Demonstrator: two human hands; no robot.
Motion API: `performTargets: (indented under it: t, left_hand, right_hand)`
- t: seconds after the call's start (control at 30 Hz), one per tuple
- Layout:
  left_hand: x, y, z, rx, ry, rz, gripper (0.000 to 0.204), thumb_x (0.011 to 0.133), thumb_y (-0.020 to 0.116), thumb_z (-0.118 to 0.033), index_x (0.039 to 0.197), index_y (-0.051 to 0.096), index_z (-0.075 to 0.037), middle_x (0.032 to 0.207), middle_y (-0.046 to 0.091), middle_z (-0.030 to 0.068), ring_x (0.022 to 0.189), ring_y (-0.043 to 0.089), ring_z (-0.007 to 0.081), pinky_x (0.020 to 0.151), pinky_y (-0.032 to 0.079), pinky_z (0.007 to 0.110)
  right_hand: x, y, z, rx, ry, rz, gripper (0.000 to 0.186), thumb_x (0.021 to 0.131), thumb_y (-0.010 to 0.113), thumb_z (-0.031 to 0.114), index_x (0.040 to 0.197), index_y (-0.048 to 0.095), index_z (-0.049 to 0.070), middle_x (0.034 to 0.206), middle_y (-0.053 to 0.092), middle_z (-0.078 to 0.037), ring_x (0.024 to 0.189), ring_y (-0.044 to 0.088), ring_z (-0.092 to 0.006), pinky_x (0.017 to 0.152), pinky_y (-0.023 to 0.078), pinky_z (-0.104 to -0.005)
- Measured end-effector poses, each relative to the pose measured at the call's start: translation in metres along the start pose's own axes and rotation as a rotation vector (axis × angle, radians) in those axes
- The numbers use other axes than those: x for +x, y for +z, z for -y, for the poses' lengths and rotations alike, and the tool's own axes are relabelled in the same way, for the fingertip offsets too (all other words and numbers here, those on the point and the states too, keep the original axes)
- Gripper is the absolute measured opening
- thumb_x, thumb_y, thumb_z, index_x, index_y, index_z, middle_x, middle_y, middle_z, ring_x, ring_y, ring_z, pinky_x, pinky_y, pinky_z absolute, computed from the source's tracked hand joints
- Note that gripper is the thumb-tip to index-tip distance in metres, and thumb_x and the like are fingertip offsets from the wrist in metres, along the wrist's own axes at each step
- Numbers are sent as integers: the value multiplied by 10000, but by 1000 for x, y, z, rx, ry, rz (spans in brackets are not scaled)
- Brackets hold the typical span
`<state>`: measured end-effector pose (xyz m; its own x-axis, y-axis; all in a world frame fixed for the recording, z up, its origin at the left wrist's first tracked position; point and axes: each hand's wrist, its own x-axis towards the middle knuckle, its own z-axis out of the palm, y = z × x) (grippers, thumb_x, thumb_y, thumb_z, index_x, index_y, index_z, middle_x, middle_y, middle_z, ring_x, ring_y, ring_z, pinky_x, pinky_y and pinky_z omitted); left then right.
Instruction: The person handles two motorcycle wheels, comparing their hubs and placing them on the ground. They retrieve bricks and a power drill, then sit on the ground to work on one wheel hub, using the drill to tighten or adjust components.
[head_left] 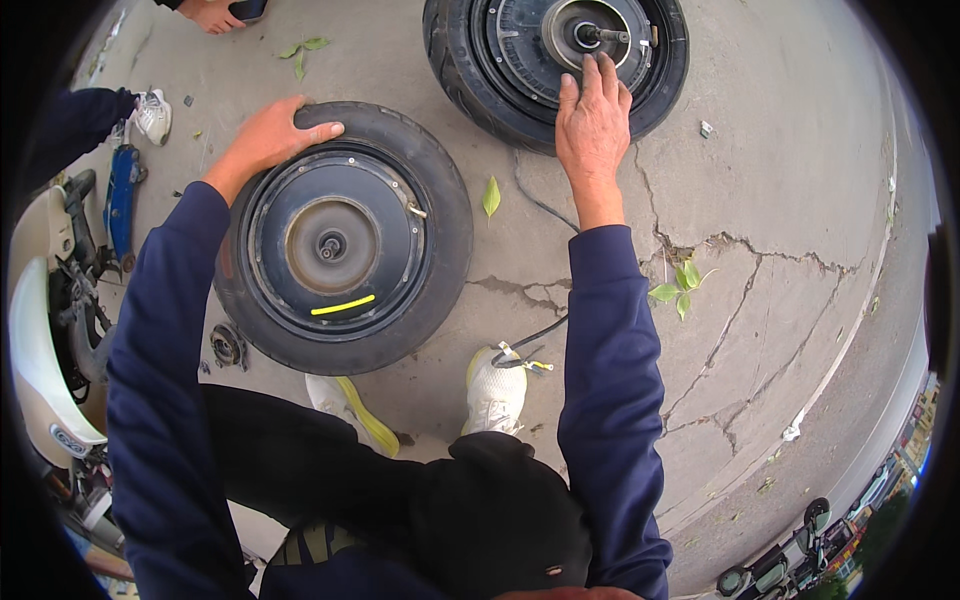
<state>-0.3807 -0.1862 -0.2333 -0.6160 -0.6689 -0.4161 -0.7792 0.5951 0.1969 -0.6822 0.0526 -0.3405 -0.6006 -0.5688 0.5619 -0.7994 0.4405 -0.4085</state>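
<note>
A black-tyred hub-motor wheel [345,235], marked with a bright yellow stripe, is right in front of me, its short axle in the middle. My left hand [270,140] grips this wheel's far left edge, thumb over the sidewall and some fingers hidden beyond the tread. Farther off and to the right is a second hub-motor wheel [520,60], its axle showing. On its hub my right hand [594,125] rests with fingers stretched out, the fingertips just below the axle. A dark cable [545,205] runs from near the second wheel toward my right shoe, ending in loose wires [525,362].
A partly dismantled scooter with white panels [45,345] stands at the left edge, near a blue part [122,200]. Another person's shoe [153,117] and a hand [212,14] holding a dark phone-like object appear upper left. A small round metal part [228,345] lies on the cracked pavement.
</note>
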Motion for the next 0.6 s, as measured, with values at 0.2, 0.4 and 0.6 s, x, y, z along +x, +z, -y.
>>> performTargets:
  t: [0.2, 0.4, 0.6]
  left_hand:
    - [-54, -15, 59, -6, -168, -19, 981, 855, 644, -743, 1467, 500, 10, 1371, 614, 277, 1304, 588, 377, 1103, 442, 438]
    - [-132, 11, 86, -236, -153, -80, 986, 877, 718, -652, 1519, 390, 22, 1426, 561, 288, 1349, 554, 374, 1141, 418, 431]
    - [-129, 22, 88, -252, -145, -123, 1002, 872, 728, -640, 1540, 364, 11, 1434, 564, 268, 1350, 558, 356, 1134, 434, 429]
  right_hand:
    - [0, -7, -10, 1, -31, 81, 559, 956, 668, 314, 1433, 527, 59, 1514, 520, -132, 1287, 556, -392, 1024, 517, -464]
    - [-1, -3, -5, -9, 1, 216, 655, 969, 644, 328, 1538, 434, 82, 1596, 427, -161, 1355, 508, -429, 1088, 479, -470]
    - [14, -4, -25, -101, -87, 311, 672, 956, 658, 323, 1536, 433, 69, 1589, 429, -173, 1370, 493, -439, 1127, 436, -476]
